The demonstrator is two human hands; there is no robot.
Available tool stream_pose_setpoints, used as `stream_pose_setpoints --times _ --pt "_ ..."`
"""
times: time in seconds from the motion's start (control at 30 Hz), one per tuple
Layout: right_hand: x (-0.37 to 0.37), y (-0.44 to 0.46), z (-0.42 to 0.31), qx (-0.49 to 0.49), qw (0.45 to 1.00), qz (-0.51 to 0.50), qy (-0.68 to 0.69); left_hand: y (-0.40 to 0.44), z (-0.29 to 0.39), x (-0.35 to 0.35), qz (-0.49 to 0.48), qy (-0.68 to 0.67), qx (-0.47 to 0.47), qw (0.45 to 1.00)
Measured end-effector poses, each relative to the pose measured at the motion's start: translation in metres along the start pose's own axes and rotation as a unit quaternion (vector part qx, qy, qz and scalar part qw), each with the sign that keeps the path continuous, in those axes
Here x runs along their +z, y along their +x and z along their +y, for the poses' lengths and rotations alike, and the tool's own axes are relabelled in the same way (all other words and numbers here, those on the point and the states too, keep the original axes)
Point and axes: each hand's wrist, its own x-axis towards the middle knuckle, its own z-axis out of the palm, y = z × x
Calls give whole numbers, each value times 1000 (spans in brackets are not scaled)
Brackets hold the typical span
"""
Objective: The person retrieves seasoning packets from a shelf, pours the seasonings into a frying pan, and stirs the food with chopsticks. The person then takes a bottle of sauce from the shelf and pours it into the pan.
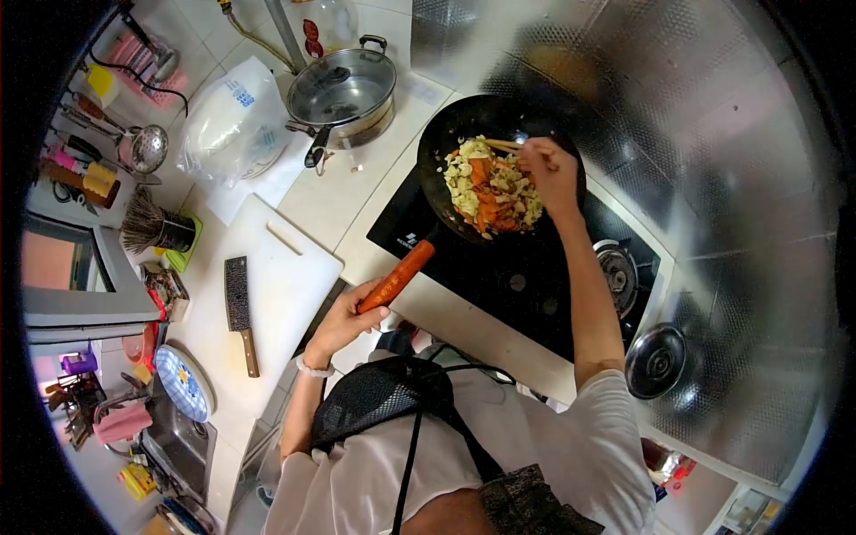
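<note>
My left hand (pixel 346 319) is closed round the reddish-brown wooden handle of a black wok (pixel 434 152). The wok stands on the black glass stove (pixel 513 281). Inside it lies a mix of chopped food (pixel 486 192), with pale yellow-green pieces and orange slices. Over the wok's right side, my right hand (pixel 551 171) grips wooden chopsticks (pixel 501 144). They slant left from my fingers to the food's upper edge; their tips are hard to make out.
A cleaver (pixel 238 294) lies on a white cutting board (pixel 285 267) at left. Behind are a glass-lidded pot (pixel 341 98) and a plastic bag (pixel 234 120). A second burner (pixel 617 276) and a dark round lid (pixel 656 360) are at right. The sink (pixel 175 437) is lower left.
</note>
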Motion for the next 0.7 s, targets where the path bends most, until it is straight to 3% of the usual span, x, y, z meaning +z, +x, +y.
stream_pose_setpoints --times 0.1,0.2,0.23,0.27,0.3,0.4,0.47,0.5,0.57,0.7 --pt "5 -11 7 30 999 -15 26 -1 1 1 2 -1 3 1000" --pt "-25 -17 -12 145 987 -54 31 1 -5 -2 -3 -9 23 1000" --pt "-41 -14 -17 71 995 -72 -4 0 -4 -1 -2 -11 22 1000" --pt "-48 -12 -34 138 990 -26 -19 -1 -1 0 2 -5 19 1000" --pt "-60 -8 -37 96 994 -1 -59 -2 0 0 5 0 15 1000" --pt "-81 -8 -41 145 985 91 12 0 -2 -1 2 7 14 1000" --pt "-90 -12 -9 107 977 140 -124 1 -3 -1 -1 -1 12 1000" --pt "-83 -17 0 106 977 140 -124 0 -3 -1 -3 -8 11 1000" --pt "-68 -29 11 184 978 92 42 1 -5 -2 1 -5 11 1000" --pt "-35 -39 -16 200 973 51 98 2 -3 0 3 7 7 1000"
